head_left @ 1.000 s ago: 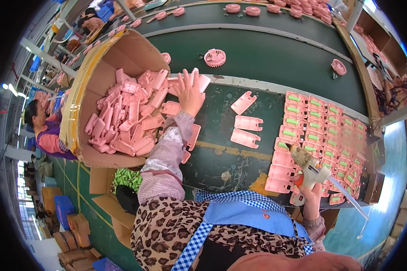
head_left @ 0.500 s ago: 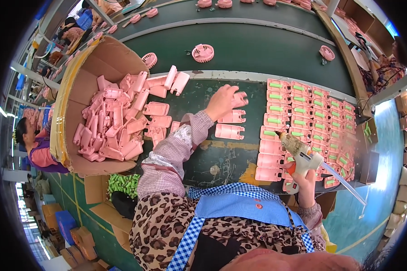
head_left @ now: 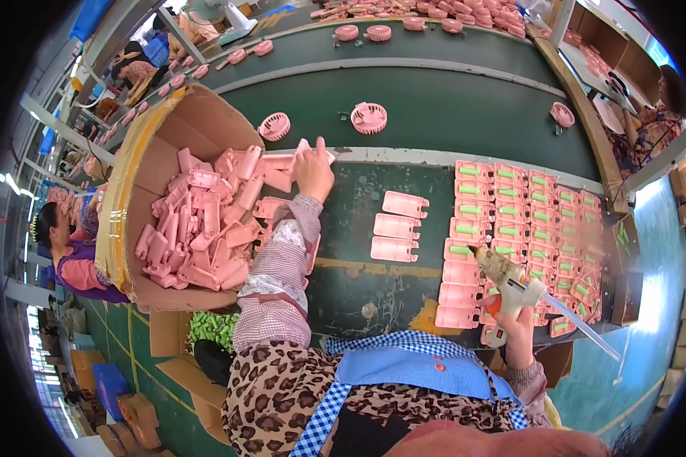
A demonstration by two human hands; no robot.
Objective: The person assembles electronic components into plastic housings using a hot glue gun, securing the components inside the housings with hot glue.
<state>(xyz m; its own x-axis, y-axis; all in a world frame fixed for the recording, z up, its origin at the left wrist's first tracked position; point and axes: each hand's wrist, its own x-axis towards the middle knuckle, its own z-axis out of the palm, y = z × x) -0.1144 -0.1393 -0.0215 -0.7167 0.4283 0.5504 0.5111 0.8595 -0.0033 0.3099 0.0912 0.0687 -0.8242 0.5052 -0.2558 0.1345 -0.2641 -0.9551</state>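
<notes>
now that three pink shells (head_left: pixel 395 226) lie aligned, seemingly settled, we find the left hand (head_left: pixel 313 174) back at far-left shells (head_left: pixel 277 177), grip indiscernible; the right hand (head_left: pixel 519 327) clasps a glue gun (head_left: pixel 527 294).

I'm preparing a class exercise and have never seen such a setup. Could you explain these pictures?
There is no robot: a person works bare-handed. Every picture comes from one wide fisheye camera on that person's head, looking down, so straight edges bend. On the dark green table lie three loose pink shells and, to their right, rows of similar shells, most with green pieces inside. A carton of pink parts stands at the left. The right hand grips what looks like a glue gun. The left hand is at pink pieces by the carton's edge; whether it grips one is unclear.
</notes>
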